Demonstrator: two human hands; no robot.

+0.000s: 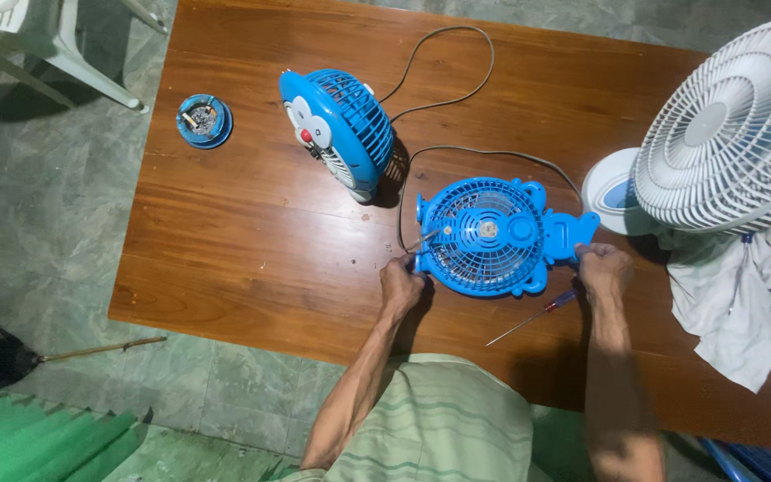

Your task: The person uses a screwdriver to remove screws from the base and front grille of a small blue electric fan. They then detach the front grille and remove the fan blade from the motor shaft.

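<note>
A blue fan (489, 236) lies flat on the wooden table (225, 232), grille up. My left hand (401, 286) is at the fan's left edge, closed on a thin metal tool (423, 239) whose tip rests on the grille. At the right end, my right hand (604, 270) grips the fan's blue base (571, 234). A red-handled screwdriver (528, 319) rests on the table just left of my right wrist, touched by neither hand.
A second blue fan (341, 129) stands behind, its cable (457, 89) looping over the table. A blue dish with small parts (203, 120) sits far left. A white fan (733, 125) and white cloth (733, 295) are at right. White chair (37, 36), broom (2, 357) on floor.
</note>
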